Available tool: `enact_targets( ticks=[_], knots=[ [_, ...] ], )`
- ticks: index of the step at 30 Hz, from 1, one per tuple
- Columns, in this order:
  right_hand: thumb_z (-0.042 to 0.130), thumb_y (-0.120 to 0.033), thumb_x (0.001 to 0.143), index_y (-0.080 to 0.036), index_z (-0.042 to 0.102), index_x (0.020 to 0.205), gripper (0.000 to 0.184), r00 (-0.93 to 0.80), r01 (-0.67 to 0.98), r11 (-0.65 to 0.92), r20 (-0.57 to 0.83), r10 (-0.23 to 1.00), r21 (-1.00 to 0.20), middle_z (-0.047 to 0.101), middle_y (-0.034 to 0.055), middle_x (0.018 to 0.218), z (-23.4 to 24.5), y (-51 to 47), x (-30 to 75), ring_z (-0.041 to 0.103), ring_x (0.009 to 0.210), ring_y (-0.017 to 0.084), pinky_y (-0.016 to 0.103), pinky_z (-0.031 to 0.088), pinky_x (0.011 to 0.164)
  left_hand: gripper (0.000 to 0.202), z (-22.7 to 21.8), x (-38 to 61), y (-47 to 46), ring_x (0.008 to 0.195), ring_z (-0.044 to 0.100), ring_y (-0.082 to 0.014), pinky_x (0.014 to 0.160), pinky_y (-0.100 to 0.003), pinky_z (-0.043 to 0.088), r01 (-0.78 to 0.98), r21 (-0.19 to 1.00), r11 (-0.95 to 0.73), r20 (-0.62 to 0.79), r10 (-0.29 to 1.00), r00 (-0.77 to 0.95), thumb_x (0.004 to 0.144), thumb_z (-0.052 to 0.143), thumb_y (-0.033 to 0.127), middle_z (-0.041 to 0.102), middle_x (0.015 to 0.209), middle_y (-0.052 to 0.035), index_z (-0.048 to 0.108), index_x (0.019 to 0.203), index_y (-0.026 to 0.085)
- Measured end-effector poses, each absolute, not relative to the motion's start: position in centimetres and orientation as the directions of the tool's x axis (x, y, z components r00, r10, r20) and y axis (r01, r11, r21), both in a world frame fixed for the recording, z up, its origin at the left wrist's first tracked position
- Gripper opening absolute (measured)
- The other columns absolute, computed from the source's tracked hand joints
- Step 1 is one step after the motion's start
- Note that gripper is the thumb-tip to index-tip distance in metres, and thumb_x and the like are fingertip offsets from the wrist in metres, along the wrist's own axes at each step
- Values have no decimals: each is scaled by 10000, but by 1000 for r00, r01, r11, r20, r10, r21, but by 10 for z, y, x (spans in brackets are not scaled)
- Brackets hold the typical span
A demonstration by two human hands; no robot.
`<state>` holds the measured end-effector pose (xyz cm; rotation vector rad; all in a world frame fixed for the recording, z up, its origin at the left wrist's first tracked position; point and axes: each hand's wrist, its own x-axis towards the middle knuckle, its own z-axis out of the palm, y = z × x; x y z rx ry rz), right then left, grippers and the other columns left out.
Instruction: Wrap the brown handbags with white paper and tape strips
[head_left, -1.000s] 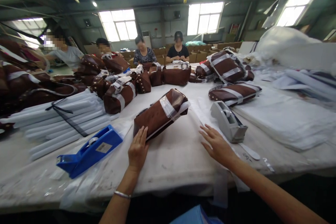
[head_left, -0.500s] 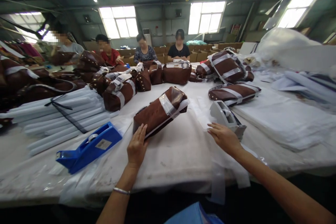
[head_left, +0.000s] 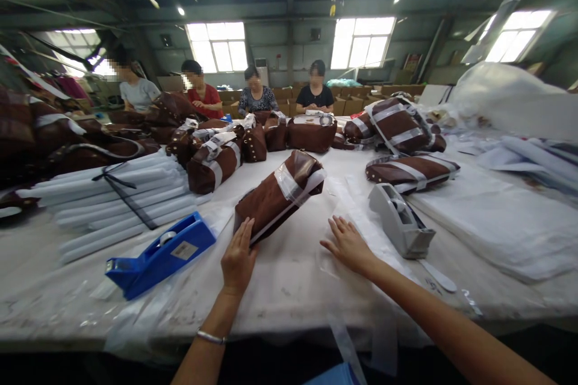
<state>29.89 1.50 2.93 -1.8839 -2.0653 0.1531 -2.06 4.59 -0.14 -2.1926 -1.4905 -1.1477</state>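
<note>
A brown bag [head_left: 275,195] banded with clear plastic wrap lies tilted on the white table [head_left: 289,289]. My left hand [head_left: 238,257] rests flat against its near end, fingers stretched out. My right hand [head_left: 347,245] lies open, fingers spread, on a thin clear plastic sheet [head_left: 361,234] just right of the bag. A grey tape dispenser [head_left: 400,221] stands to the right of that hand. A blue tape dispenser [head_left: 160,255] sits left of my left hand.
Several wrapped brown bags [head_left: 212,162] crowd the far side of the table, another [head_left: 410,169] at right. White rolls [head_left: 112,201] tied with black cord lie at left. White sheets [head_left: 501,216] are stacked at right. Several people [head_left: 257,96] sit working at the far end.
My right hand has moved left, away from the grey tape dispenser, and now lies on the plastic sheet nearer the bag. My left hand stays against the bag.
</note>
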Motion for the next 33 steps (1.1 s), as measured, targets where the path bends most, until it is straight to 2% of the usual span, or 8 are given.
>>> enact_targets(
  ticks=[6, 10, 13, 15, 17, 24, 28, 33],
  knots=[
    [454, -663, 932, -77, 318, 1541, 856, -450, 849, 430, 6, 893, -307, 217, 213, 1608, 6, 34, 251, 157, 1506, 346, 523, 165, 1228, 671, -2, -28, 51, 1224, 620, -256, 1007, -363, 528, 844, 346, -410, 767, 641, -3, 923, 610, 220, 580, 1422, -78, 327, 1532, 252],
    [381, -627, 980, -195, 287, 1564, 732, -653, 698, 653, 113, 749, -294, 212, 103, 1636, 17, 47, 244, 164, 1517, 260, 479, 123, 1247, 632, -3, -36, 57, 1187, 644, -278, 1005, -382, 523, 810, 454, -371, 750, 650, -123, 920, 648, 322, 621, 1368, -98, 400, 1495, 235],
    [387, -605, 984, -100, 295, 1553, 766, -309, 900, 368, 254, 917, -232, 196, 164, 1631, 11, 50, 254, 143, 1519, 299, 506, 121, 1242, 647, -5, -39, 59, 1164, 657, -289, 982, -391, 535, 790, 507, -345, 726, 666, -175, 908, 665, 354, 636, 1343, -110, 412, 1490, 228],
    [421, -616, 964, -4, 320, 1522, 835, -54, 968, 107, 230, 972, -226, 206, 237, 1610, 1, 48, 264, 150, 1509, 358, 527, 149, 1230, 652, -6, -38, 59, 1164, 656, -293, 986, -400, 532, 781, 529, -333, 712, 675, -195, 904, 670, 360, 635, 1344, -112, 414, 1490, 231],
    [421, -632, 955, 32, 349, 1499, 861, -3, 977, 34, 148, 989, -209, 238, 263, 1591, -9, 45, 270, 171, 1499, 383, 534, 159, 1225, 639, -6, -36, 59, 1179, 648, -292, 1010, -408, 517, 776, 537, -332, 707, 679, -199, 908, 664, 355, 625, 1358, -109, 421, 1487, 242],
    [324, -693, 964, -206, 300, 1560, 770, -569, 762, 559, 73, 819, -328, 244, 106, 1626, 7, 70, 252, 172, 1515, 289, 513, 116, 1239, 590, 11, -34, 70, 1209, 628, -268, 1040, -405, 505, 762, 491, -421, 741, 661, -113, 910, 646, 268, 623, 1365, -80, 448, 1466, 254],
    [363, -669, 968, -236, 343, 1545, 721, -681, 656, 667, 103, 725, -352, 300, 103, 1611, 19, 89, 234, 209, 1504, 308, 558, 133, 1228, 590, 29, -30, 78, 1215, 623, -255, 1050, -410, 507, 775, 402, -488, 777, 630, -6, 894, 626, 172, 627, 1360, -74, 458, 1455, 242],
    [492, -493, 980, -170, 581, 1366, 511, -676, 555, 770, 369, 638, -314, 600, 159, 1384, 24, 56, 235, 548, 1286, 305, 483, 443, 1078, 606, 27, -12, 70, 1301, 559, -227, 1094, -412, 482, 783, 174, -597, 796, 553, 245, 897, 538, 58, 603, 1397, -56, 442, 1468, 239]
  ],
)
